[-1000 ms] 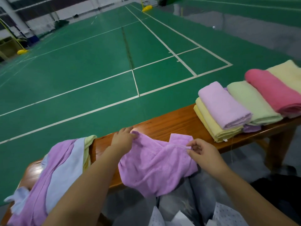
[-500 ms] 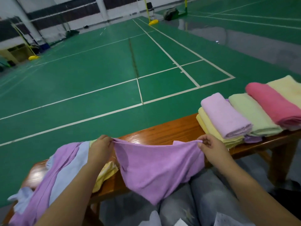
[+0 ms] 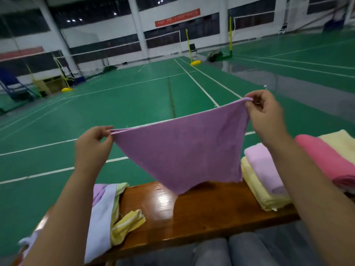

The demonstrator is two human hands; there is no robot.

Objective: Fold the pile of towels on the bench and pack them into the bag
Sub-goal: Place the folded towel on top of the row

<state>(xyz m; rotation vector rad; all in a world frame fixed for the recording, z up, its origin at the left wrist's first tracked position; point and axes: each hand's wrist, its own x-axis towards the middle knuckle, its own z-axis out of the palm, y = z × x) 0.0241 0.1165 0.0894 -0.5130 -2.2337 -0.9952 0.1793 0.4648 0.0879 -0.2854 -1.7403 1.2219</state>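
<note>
A purple towel [image 3: 184,150] hangs spread in the air above the wooden bench [image 3: 201,214]. My left hand [image 3: 92,144] pinches its left top corner and my right hand [image 3: 266,116] pinches its right top corner, held higher. An unfolded pile of towels [image 3: 107,214], purple, white and yellow, lies on the bench's left end under my left forearm. Folded towels sit on the right end: a lilac one [image 3: 261,166] on a yellow one [image 3: 257,189], then a pink one [image 3: 326,160] and a cream one [image 3: 340,143]. No bag is in view.
The bench stands at the edge of a green badminton court [image 3: 134,104] with white lines. My grey-trousered knees [image 3: 230,252] show below the bench's near edge. Net posts and a chair [image 3: 193,49] stand far off by the back wall.
Both hands have lifted the purple towel off the bench and stretched it out in the air, the right hand rising higher. The view has tilted up toward the hall.
</note>
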